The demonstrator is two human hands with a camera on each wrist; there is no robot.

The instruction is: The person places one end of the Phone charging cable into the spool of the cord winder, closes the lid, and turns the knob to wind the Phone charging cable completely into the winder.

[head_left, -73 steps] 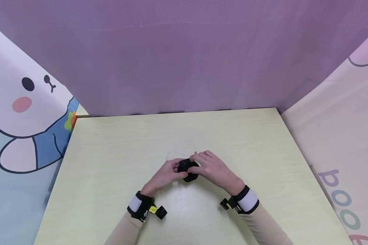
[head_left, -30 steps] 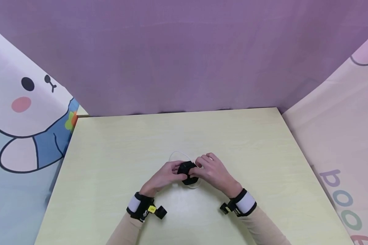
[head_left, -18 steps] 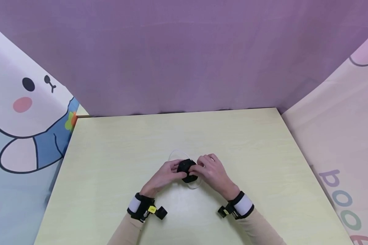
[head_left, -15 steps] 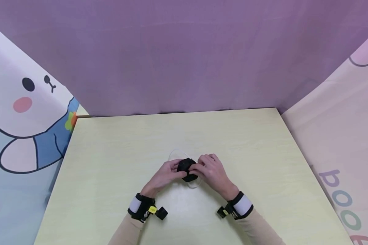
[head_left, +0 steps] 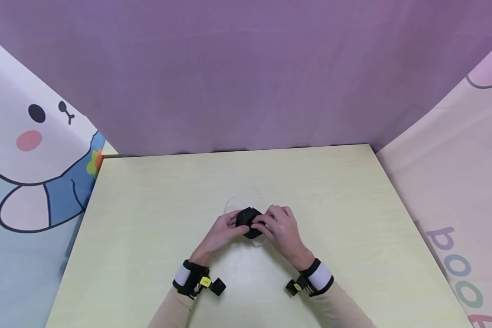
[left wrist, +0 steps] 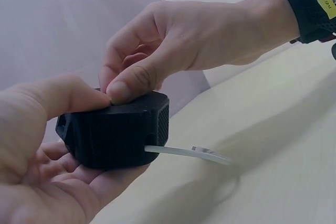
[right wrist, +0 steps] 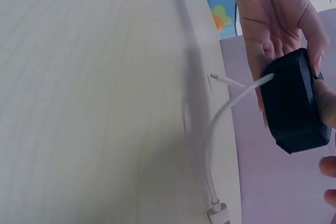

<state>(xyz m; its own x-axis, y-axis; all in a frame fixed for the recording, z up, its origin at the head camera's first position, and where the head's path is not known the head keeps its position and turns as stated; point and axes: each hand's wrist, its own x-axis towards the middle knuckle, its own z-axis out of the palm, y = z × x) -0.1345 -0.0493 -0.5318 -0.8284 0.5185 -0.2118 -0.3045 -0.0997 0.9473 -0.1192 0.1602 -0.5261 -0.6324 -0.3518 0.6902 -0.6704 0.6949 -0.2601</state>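
A black, many-sided cable winder (head_left: 244,217) is held above the table in the head view. My left hand (head_left: 220,234) grips it, fingers underneath and thumb on top. My right hand (head_left: 283,232) has thumb and forefinger pinched together at the winder's top face; what they pinch there is hidden. In the left wrist view a white cable (left wrist: 184,152) comes out of a slot in the winder's side wall. The right wrist view shows the cable hanging down to a white USB plug (right wrist: 219,214), with a second thin metal-tipped end (right wrist: 213,76) beside it.
The pale wooden table (head_left: 160,191) spreads around both hands. Behind it hangs a purple curtain (head_left: 246,82), with printed cloths on the left (head_left: 28,200) and right (head_left: 447,182). Each wrist wears a strap with a small camera.
The right hand has come from the winder's far right side, by a plug end, onto its top. Lately both hands and the winder have shifted slightly away from the body.
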